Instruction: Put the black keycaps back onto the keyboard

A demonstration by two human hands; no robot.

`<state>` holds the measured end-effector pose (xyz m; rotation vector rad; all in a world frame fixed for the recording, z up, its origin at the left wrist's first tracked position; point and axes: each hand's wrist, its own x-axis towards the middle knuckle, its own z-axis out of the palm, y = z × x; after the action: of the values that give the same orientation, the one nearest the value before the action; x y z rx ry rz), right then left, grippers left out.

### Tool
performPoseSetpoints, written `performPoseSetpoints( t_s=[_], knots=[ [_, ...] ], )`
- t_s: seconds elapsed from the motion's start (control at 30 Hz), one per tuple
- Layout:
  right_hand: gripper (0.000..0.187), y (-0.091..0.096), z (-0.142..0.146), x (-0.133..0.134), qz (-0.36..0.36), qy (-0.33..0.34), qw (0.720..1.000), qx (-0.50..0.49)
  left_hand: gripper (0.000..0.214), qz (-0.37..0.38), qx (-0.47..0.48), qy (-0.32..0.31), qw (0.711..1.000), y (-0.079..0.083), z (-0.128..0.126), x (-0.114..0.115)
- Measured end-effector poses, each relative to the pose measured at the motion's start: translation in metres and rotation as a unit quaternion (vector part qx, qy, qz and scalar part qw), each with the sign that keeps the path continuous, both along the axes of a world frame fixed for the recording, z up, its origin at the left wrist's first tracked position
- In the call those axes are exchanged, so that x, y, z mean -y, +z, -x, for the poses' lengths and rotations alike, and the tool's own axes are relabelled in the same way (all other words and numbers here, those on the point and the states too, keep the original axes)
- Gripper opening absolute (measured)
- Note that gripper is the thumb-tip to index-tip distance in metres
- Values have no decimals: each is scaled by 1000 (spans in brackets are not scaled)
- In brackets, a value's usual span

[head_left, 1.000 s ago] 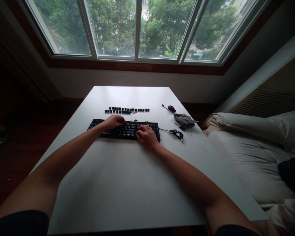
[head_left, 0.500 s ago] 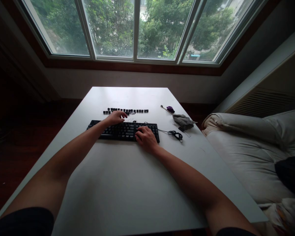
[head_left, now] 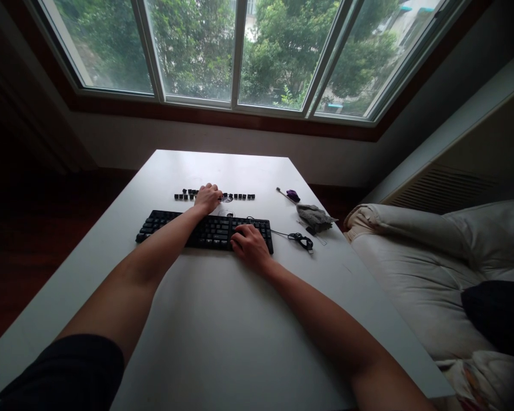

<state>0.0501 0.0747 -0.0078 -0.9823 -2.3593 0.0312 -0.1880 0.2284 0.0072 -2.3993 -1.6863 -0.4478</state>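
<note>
On the white table lies a black keyboard (head_left: 216,233), set crosswise. My left hand (head_left: 208,198) reaches over it to the row of loose black keycaps (head_left: 244,196). Its fingers are bent down and closed among the caps; the fingertips are hidden, so I cannot make out what they hold. A small clear, shiny item (head_left: 227,198) lies just right of these fingers. Behind the keyboard's top edge sits another clear, thin item (head_left: 229,213) with a dark part. My right hand (head_left: 251,245) rests on the keyboard's right part, fingers loosely apart over the keys.
A coiled black cable (head_left: 300,241) lies right of the keyboard. Beyond it are a grey cloth (head_left: 314,218), a thin brush (head_left: 285,194) and a small purple item (head_left: 292,196). A pale sofa (head_left: 394,274) stands along the table's right side.
My left hand has moved forward from above the keyboard to the keycap row, and its fingers have turned downward. My right hand stays on the keyboard. The view has tilted slightly.
</note>
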Motion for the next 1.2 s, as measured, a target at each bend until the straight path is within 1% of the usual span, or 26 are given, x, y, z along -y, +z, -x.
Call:
performPoseSetpoints(
  t_s=[0.13,0.27,0.37,0.47,0.57,0.67,0.83,1.03,1.2],
  knots=[
    [17,0,0,0,2,4,1000,-2,23,-10,11,-12,1000,7,10,8],
    [17,-3,-1,-1,3,0,1000,-5,20,14,15,-74,997,21,37,22],
    [19,-3,-1,-1,0,-3,1000,-4,22,52,16,-147,988,32,61,39],
    [19,-3,0,0,-2,-4,1000,-3,28,81,38,-170,981,37,76,60],
    [17,-3,0,1,-3,-7,1000,-3,25,101,25,-174,979,37,79,76],
    [16,-3,1,1,-3,-8,1000,-3,24,111,5,-163,980,33,76,84],
    [17,-3,1,0,4,-6,1000,-8,25,109,0,-130,986,31,72,86],
    [17,-2,1,0,15,-2,1000,-13,25,128,7,-135,983,34,77,86],
    [17,-2,1,0,11,0,1000,-12,26,134,17,-130,982,31,80,87]
  ],
)
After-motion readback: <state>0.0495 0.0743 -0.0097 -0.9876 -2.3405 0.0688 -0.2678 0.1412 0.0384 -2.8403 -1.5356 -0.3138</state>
